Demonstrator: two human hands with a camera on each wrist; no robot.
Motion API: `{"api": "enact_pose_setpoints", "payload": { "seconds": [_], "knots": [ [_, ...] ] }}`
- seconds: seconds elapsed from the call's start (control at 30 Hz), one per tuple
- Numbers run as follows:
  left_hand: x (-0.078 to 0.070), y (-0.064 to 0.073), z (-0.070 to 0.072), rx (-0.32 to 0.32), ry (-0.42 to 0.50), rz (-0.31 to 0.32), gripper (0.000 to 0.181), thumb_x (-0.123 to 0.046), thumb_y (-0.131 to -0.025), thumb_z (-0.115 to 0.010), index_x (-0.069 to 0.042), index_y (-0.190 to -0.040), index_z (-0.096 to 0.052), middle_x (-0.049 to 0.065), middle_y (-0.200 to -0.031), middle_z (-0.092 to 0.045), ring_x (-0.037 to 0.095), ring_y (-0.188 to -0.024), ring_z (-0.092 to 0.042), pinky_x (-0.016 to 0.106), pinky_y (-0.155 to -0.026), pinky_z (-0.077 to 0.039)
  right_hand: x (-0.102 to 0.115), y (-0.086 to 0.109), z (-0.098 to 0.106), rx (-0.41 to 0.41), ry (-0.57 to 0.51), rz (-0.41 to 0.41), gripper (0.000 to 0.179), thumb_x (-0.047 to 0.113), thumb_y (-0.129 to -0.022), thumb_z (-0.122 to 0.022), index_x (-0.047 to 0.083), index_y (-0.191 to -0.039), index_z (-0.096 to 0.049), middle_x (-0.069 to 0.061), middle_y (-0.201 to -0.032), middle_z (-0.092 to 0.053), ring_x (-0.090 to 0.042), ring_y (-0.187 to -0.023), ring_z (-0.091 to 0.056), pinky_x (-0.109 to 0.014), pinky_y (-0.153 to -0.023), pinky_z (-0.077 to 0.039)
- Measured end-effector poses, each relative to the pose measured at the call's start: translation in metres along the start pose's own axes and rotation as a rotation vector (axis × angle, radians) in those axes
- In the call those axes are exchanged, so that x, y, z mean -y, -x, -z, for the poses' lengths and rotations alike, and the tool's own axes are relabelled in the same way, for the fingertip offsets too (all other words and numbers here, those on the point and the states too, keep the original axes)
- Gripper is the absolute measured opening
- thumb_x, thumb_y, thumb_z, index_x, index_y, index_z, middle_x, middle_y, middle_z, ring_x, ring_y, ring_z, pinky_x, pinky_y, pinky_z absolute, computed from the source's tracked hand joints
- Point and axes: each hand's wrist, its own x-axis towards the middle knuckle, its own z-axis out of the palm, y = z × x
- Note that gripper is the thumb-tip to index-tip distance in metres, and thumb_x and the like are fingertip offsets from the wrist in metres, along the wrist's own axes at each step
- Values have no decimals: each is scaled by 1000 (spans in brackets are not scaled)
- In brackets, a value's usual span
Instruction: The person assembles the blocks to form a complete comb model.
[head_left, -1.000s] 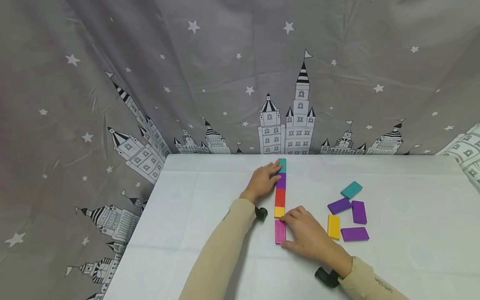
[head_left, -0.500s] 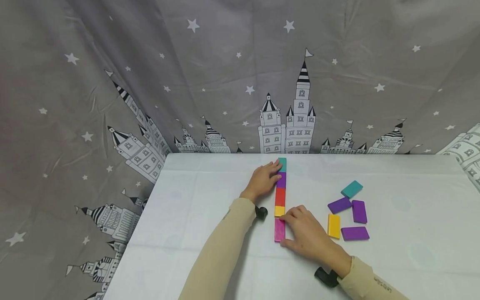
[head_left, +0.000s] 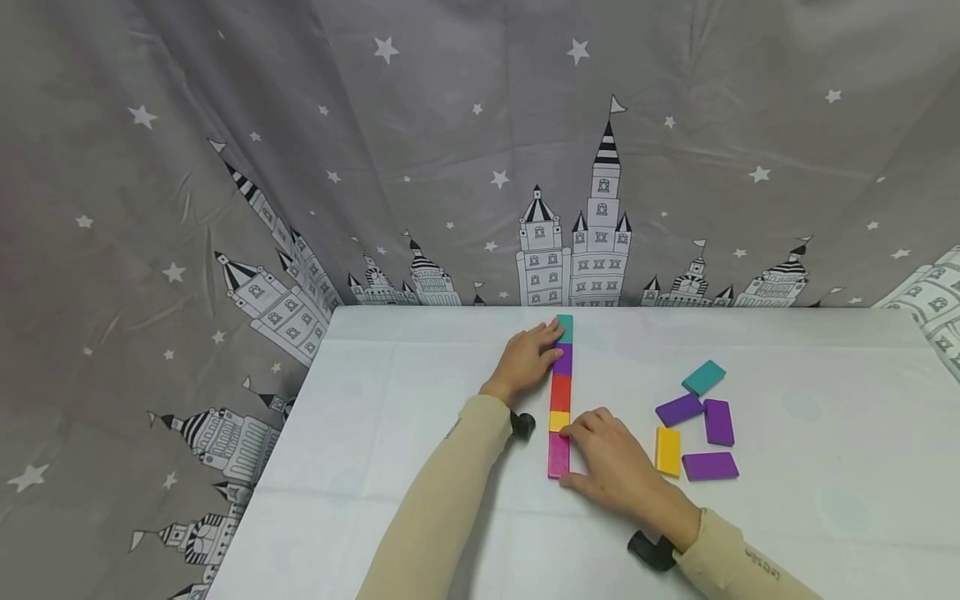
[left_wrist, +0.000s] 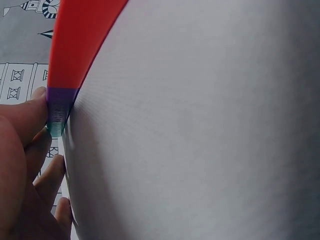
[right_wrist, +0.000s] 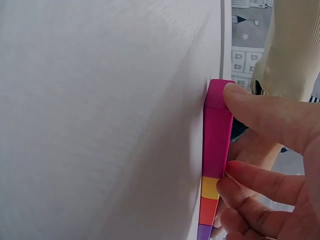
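A straight row of flat rectangular blocks runs toward me on the white table: a teal block (head_left: 566,329) at the far end, then a purple block (head_left: 562,360), a red block (head_left: 560,393), a yellow block (head_left: 558,421) and a pink block (head_left: 558,456). My left hand (head_left: 523,362) rests against the row's left side, its thumb on the purple block and a finger at the teal one. With thumb at the near end and fingers by the far end, my right hand (head_left: 618,462) pinches the pink block, which meets the yellow one in the right wrist view.
Right of the row lie loose blocks: a teal block (head_left: 703,378), a yellow block (head_left: 667,452) and three purple ones, including a purple block (head_left: 710,467) nearest me. Behind the table (head_left: 825,433) hangs a grey curtain (head_left: 450,125) printed with castles and stars.
The pink block has slid away from me with my right hand, and the small gap between it and the yellow block has closed. My left hand has stayed in place.
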Motion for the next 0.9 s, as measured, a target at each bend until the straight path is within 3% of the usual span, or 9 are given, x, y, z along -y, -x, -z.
{"api": "enact_pose_setpoints", "payload": {
  "seconds": [0.37, 0.63, 0.9],
  "knots": [
    [-2, 2, 1, -1, 6, 10, 49, -28, -104, -56, -16, -151, -47, -6, -159, -36, 17, -149, -31, 42, -123, -20, -1, 7, 10, -12, -8, -31, 59, 40, -72, -90, 8, -117, -72, -4, -112, -66, -25, -111, -55, -43, -100, -51],
    [0, 2, 0, -2, 11, 17, 50, -28, -103, -56, -17, -151, -47, -6, -159, -36, 17, -149, -30, 41, -124, -19, -21, 24, 36, -132, -126, -62, 55, 32, -74, -91, 9, -120, -70, -5, -118, -66, -27, -115, -54, -47, -95, -54],
    [0, 2, 0, 6, 25, 11, 50, -27, -104, -56, -16, -151, -46, -5, -159, -36, 17, -149, -30, 42, -124, -18, -47, 43, 54, -177, -171, -109, 57, 27, -76, -89, 6, -125, -68, -11, -122, -65, -32, -118, -53, -55, -94, -52]
  ]
}}
